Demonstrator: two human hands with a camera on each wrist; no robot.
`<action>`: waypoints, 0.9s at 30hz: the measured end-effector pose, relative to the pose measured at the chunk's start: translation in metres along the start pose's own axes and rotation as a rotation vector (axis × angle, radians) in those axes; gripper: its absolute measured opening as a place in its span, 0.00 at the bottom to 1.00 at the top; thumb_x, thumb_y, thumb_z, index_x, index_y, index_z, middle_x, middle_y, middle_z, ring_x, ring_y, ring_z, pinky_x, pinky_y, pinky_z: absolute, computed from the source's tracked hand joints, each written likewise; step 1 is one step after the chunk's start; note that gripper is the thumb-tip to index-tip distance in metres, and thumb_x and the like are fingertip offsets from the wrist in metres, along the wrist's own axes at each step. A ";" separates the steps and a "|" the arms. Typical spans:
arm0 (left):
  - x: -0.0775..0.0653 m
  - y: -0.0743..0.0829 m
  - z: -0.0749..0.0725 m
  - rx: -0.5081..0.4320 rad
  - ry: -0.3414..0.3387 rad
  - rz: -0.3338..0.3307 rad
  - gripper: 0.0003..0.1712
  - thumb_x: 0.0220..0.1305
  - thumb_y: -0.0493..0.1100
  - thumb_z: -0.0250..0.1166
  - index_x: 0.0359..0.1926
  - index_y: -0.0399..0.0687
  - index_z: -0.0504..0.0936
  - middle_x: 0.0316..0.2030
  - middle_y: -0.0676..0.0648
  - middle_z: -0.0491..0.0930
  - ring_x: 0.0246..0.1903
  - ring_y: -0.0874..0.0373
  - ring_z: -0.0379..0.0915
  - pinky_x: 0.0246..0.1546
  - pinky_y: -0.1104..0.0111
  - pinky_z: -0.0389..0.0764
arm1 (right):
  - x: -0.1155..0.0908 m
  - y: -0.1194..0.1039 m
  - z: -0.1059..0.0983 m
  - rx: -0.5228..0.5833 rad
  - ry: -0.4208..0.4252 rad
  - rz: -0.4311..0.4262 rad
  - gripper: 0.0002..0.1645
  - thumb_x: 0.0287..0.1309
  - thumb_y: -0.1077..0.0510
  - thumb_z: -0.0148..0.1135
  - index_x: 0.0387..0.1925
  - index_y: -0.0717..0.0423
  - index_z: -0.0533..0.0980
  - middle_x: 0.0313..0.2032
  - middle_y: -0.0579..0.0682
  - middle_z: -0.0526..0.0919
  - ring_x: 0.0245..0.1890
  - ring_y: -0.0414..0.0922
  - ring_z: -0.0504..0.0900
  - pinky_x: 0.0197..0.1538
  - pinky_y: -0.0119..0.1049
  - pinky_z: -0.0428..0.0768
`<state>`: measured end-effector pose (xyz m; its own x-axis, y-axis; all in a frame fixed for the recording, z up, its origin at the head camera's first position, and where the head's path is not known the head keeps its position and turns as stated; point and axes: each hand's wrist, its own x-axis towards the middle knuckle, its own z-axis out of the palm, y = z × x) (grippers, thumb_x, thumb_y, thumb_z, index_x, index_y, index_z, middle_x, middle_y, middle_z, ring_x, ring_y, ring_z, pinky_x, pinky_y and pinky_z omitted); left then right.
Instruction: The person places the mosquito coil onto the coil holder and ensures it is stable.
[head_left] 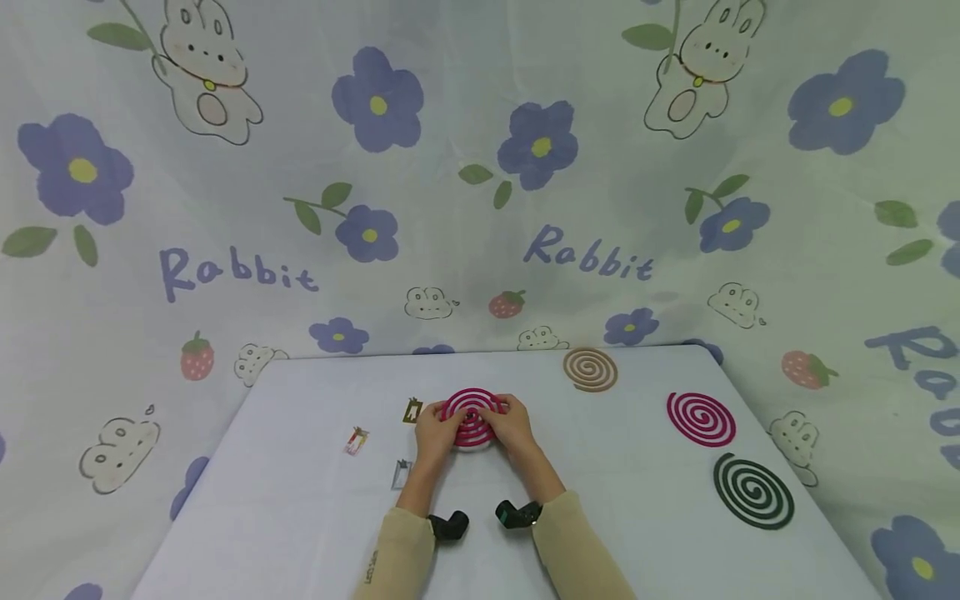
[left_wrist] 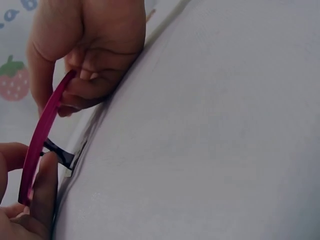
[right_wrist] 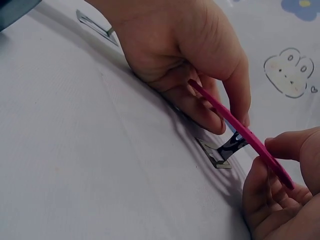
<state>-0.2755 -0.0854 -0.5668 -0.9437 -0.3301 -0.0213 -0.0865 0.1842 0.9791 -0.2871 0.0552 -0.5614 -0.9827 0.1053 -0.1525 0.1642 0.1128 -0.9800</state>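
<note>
Both hands hold a magenta mosquito coil (head_left: 472, 431) near the middle of the table. My left hand (head_left: 435, 433) pinches its left side, and my right hand (head_left: 513, 423) grips the right side. Both thumbs lie on top near the coil's centre, with other fingers underneath. Below the coil, a metal coil stand (right_wrist: 215, 156) rests on the cloth; its dark upright prong reaches the coil's underside around the centre. Whether the prong passes into the coil cannot be made out. In the left wrist view the coil (left_wrist: 42, 131) appears edge-on, slightly bowed, above the table.
Left of the hands lie a gold stand (head_left: 412, 411), a red-and-white patterned stand (head_left: 356, 441) and a silver stand (head_left: 401, 474). Toward the right are a tan coil (head_left: 590, 370), another magenta coil (head_left: 701, 419) and a dark green coil (head_left: 753, 492). A printed curtain (head_left: 450, 208) hangs behind the white table (head_left: 285, 517).
</note>
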 end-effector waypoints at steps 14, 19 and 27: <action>0.001 0.001 0.002 0.079 -0.015 0.071 0.27 0.54 0.43 0.74 0.50 0.32 0.76 0.32 0.40 0.84 0.31 0.55 0.80 0.32 0.67 0.80 | -0.004 0.005 -0.012 0.074 -0.004 -0.035 0.25 0.54 0.60 0.70 0.51 0.66 0.72 0.38 0.57 0.83 0.33 0.42 0.81 0.33 0.32 0.81; -0.001 0.001 0.000 0.096 -0.031 0.084 0.27 0.55 0.45 0.74 0.50 0.32 0.77 0.30 0.42 0.84 0.29 0.57 0.79 0.30 0.68 0.79 | -0.007 0.007 -0.015 0.095 -0.016 -0.048 0.25 0.55 0.61 0.70 0.51 0.67 0.72 0.35 0.56 0.84 0.30 0.41 0.81 0.30 0.31 0.80; -0.002 -0.002 -0.001 0.086 -0.048 0.084 0.28 0.56 0.46 0.74 0.52 0.33 0.77 0.27 0.44 0.83 0.27 0.59 0.76 0.28 0.70 0.77 | -0.012 0.010 -0.019 0.108 -0.030 -0.074 0.24 0.56 0.63 0.68 0.52 0.67 0.71 0.29 0.54 0.82 0.22 0.41 0.79 0.23 0.33 0.80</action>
<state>-0.2732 -0.0862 -0.5682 -0.9628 -0.2660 0.0481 -0.0319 0.2883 0.9570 -0.2725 0.0741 -0.5666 -0.9941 0.0708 -0.0816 0.0827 0.0121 -0.9965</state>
